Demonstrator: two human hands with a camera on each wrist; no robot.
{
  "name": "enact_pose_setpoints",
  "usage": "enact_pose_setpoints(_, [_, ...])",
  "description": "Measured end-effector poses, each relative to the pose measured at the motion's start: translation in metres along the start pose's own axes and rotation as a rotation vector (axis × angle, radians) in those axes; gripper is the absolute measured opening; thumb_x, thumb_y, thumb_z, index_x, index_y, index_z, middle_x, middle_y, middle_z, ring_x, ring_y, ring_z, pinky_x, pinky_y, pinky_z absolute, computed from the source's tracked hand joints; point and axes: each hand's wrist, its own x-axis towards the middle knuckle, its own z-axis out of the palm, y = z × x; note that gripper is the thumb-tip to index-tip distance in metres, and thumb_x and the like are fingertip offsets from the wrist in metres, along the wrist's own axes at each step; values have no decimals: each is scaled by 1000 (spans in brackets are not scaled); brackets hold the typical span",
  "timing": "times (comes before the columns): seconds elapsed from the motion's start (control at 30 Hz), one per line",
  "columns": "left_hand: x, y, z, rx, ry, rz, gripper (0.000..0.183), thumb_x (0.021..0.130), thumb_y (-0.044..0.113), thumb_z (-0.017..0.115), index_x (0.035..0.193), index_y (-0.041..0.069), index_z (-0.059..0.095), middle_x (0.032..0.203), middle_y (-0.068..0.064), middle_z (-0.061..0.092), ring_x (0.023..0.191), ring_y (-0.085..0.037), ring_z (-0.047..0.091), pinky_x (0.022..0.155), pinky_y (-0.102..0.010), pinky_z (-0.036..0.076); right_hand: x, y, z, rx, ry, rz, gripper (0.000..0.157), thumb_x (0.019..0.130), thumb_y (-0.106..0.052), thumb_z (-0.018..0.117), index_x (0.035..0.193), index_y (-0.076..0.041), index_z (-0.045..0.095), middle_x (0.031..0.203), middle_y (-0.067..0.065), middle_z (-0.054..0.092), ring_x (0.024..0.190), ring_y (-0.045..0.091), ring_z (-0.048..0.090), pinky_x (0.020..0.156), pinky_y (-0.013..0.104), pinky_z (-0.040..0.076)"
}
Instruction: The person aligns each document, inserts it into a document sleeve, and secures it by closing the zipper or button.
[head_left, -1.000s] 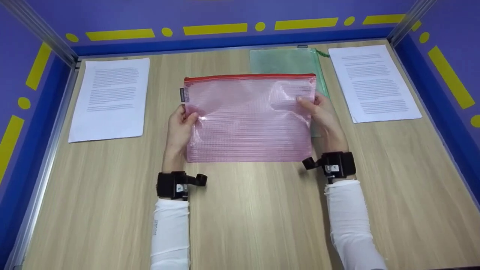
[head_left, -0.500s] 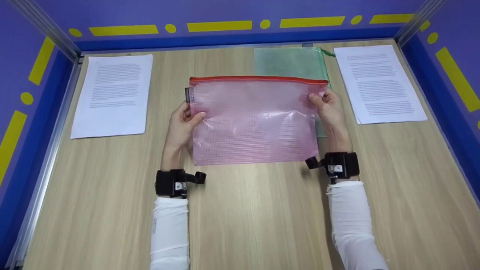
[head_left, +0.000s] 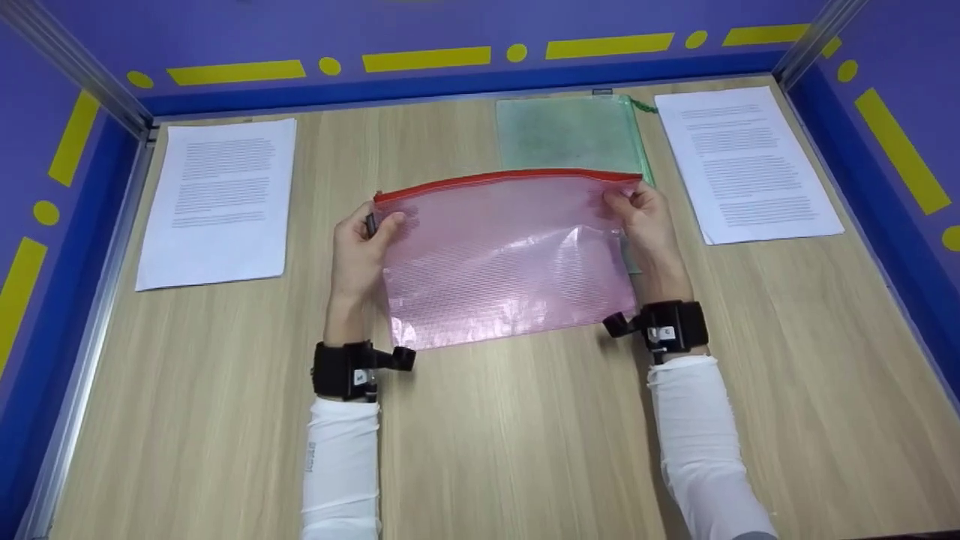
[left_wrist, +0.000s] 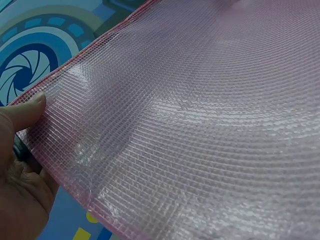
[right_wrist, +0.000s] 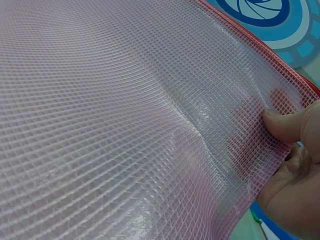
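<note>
Item: one pink mesh pouch (head_left: pixel 510 259), translucent, with a red zip (head_left: pixel 510 176) along its far edge. We find it over the middle of the bench (head_left: pixel 487 450), held between two hands, the zip edge bowed and the lower left corner hanging nearer the person; whether its lower edge touches the bench we cannot tell.

Left hand (head_left: pixel 354 255): thumb on the near face, fingers behind, pinching the pouch near its upper left corner. A dark tab (head_left: pixel 370 224) shows between thumb and fingers.

Right hand (head_left: pixel 649 229): fingers likewise narrowed on the pouch, near the upper right corner just below the zip. In the right wrist view we see fingertips through the mesh.

Green pouch (head_left: pixel 566 135): one, flat on the bench, beyond the pink one and partly covered by it in the head view. A green cord (head_left: pixel 643 106) is at its far right corner.

Printed sheets: two stacks, one at the far left (head_left: pixel 214 202), one at the far right (head_left: pixel 750 165), the latter just beside the green pouch.

Worn: a black wrist mount (head_left: pixel 345 370) on the left, a second (head_left: pixel 677 327) on the right, white sleeves (head_left: pixel 341 465) below both.

Surround: purple walls (head_left: pixel 420 26) with blue bands and yellow dashes.
</note>
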Motion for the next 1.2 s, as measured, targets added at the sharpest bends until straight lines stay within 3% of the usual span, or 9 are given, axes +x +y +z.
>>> enact_pose_setpoints(0.17, [1,3,16,-23,27,16,17,91,1,68,104,-11,69,99,-19,76,84,-5,73,81,-23,58,0,2,-2,9,41,19,19,93,3,60,85,-14,64,85,-5,72,77,9,69,70,22,55])
enact_pose_setpoints(0.3, [1,5,26,80,62,73,15,91,-6,64,103,-12,70,104,-26,73,93,-12,73,87,-23,58,1,2,2,-39,128,44,23,92,3,64,76,-9,52,75,-9,65,72,5,61,65,17,48])
enact_pose_setpoints(0.4, [1,6,30,185,88,124,19,89,-11,61,105,-10,72,107,-25,73,103,-22,72,93,-24,56,1,-1,5,-133,198,86,7,92,-1,66,93,-6,60,82,-6,64,79,6,57,69,18,46])
enact_pose_setpoints(0.53, [0,10,31,279,93,213,19,89,-9,63,105,-8,73,107,-23,74,104,-31,72,93,-30,57,-2,-6,2,-228,215,104,46,95,-6,61,140,-8,53,125,13,65,114,18,61,96,25,51])
enact_pose_setpoints(0.6, [-1,13,31,333,86,289,18,90,-7,64,105,-6,74,105,-21,75,102,-30,73,90,-31,58,-5,-9,2,-276,213,56,53,97,-6,58,148,-7,45,141,19,56,130,24,55,108,32,47])
enact_pose_setpoints(0.77, [-3,18,31,461,106,478,18,91,-3,63,101,2,78,100,-14,78,95,-26,76,83,-33,60,-15,-19,18,-427,176,-162,41,97,-9,60,138,-2,56,140,18,59,132,26,56,114,37,43])
enact_pose_setpoints(0.9, [-4,21,32,486,100,519,17,92,0,65,102,4,78,100,-13,78,94,-26,76,83,-32,60,-24,-25,38,-460,106,-293,30,96,-10,64,123,2,67,122,20,70,113,23,68,102,33,52])
enact_pose_setpoints(1.1, [-6,21,35,531,89,525,24,90,-6,63,105,5,77,105,-13,77,100,-28,75,89,-31,59,-41,-34,68,-468,-80,-313,25,94,-11,67,113,3,72,111,20,74,94,2,69,88,18,54])
enact_pose_setpoints(1.2, [-6,20,36,552,86,534,25,90,-7,62,106,5,77,105,-14,77,99,-29,75,90,-31,58,-51,-34,83,-472,-175,-306,25,94,-12,67,113,3,72,110,18,75,96,6,70,89,22,56])
